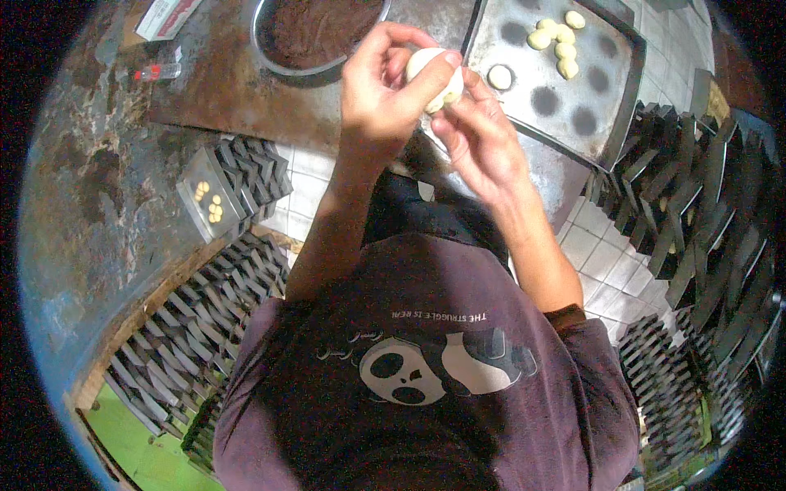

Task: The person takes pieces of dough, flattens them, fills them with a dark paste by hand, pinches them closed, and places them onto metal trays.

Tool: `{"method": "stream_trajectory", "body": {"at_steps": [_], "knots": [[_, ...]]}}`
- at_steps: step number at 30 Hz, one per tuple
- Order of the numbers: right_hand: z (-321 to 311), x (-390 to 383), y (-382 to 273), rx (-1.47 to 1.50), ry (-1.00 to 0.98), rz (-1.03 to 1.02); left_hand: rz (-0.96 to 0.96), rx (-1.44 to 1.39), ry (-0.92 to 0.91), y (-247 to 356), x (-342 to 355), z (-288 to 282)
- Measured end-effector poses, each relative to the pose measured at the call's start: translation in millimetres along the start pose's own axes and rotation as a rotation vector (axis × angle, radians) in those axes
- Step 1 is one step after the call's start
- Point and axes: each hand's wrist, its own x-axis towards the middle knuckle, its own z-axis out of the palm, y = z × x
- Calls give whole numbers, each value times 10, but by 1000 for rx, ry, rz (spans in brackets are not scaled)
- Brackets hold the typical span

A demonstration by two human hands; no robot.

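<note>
While the left hand (372, 98) curls around a pale piece of dough (423, 67), its thumb pressed across the front, the right hand (487, 135) meets the lower side with bent fingers, so both are partly closed and grasping the same piece. The dough is held up off the work surface, and its shaping looks unfinished; whether anything is wrapped inside cannot be told. Just to the right, on a grey metal tray (532, 72) with dark round marks, one round piece (499, 77) sits alone, perhaps already shaped, while a cluster of pale ovals (565, 34) farther back probably awaits its turn. Beyond the left hand, a wide metal bowl (255, 37) holds plenty of brown, crumbly filling (319, 37), suggesting much work is left.
</note>
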Motion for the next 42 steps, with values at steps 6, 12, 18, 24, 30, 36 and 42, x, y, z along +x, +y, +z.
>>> {"method": "stream_trajectory", "body": {"at_steps": [6, 12, 18, 24, 30, 36, 42], "knots": [[196, -68, 125, -574, 240, -617, -123, -395, -152, 366, 39, 496], [54, -214, -217, -1051, 327, -693, 92, -425, -186, 231, -28, 887], [96, -431, -416, -903, 206, -592, 316, -257, -278, 218, 11, 896], [-289, -522, -789, -1190, 65, -423, 231, -63, -217, -25, 118, 907], [-235, -485, -1293, -1284, 304, -404, 57, 130, -484, -629, 384, 1206], [-1140, -380, -1692, -1436, 397, -265, 161, 339, -639, -1320, 600, 1678], [-2616, -163, -1970, -2134, 401, -203, -102, 371, -556, -1635, 540, 1149]]}}
